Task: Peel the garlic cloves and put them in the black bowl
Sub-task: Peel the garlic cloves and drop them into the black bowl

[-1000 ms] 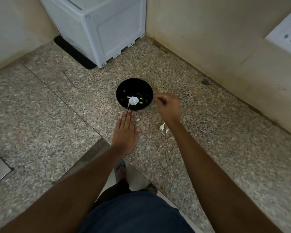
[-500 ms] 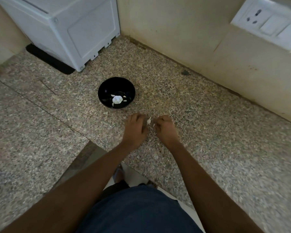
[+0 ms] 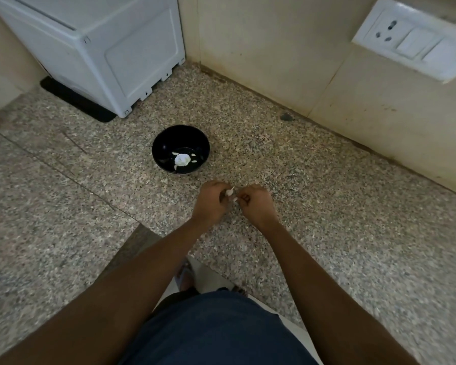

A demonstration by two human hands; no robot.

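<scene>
A black bowl (image 3: 163,147) stands on the speckled stone counter (image 3: 327,206), with a white garlic bulb (image 3: 181,159) and a few loose pale cloves inside it. Nearer to me, my left hand (image 3: 211,202) and my right hand (image 3: 256,204) meet over the counter. Between their fingertips is a small white garlic clove (image 3: 229,192). My left hand pinches it, and my right hand's curled fingers pinch at its skin from the other side. A white scrap shows just below the clove.
A white appliance (image 3: 98,48) on a black mat stands at the back left. Beige walls close the back and right, with a white socket and switch plate (image 3: 411,38). The counter edge runs near my body, and feet show below.
One second ago my right hand was at the bowl's rim and my left lay flat before it. Both hands have since come together in front of the bowl, holding the clove.
</scene>
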